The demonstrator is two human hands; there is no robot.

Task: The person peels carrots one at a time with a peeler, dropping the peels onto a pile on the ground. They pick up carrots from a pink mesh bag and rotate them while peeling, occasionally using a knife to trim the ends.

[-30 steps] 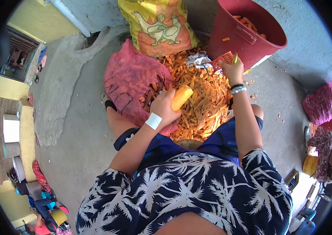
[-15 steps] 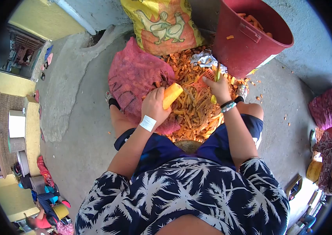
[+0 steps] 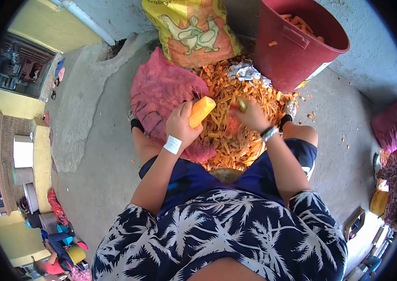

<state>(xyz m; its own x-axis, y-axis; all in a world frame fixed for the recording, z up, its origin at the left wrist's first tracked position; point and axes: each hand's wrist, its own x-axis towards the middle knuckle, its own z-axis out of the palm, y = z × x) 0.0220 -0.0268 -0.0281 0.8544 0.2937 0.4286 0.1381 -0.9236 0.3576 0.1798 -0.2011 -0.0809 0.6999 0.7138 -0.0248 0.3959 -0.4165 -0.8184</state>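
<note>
Head view, left hand [image 3: 180,124] gripping carrot [image 3: 202,111], right hand [image 3: 253,116] clasping blurred tool [image 3: 242,105], bucket [image 3: 278,61] cropped

Both forearms [image 3: 155,173] slanted forward and inward; the left hand [image 3: 181,125] was curled in a grip, the right hand [image 3: 253,116], blurred, was likewise curled.

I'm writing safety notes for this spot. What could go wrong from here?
The peeled carrot might slip from the left hand onto the peelings below. The blurred tool in the right hand, if it is sharp, could nick the left. The peelings, spread close to the right shoe, may be slippery.
</note>
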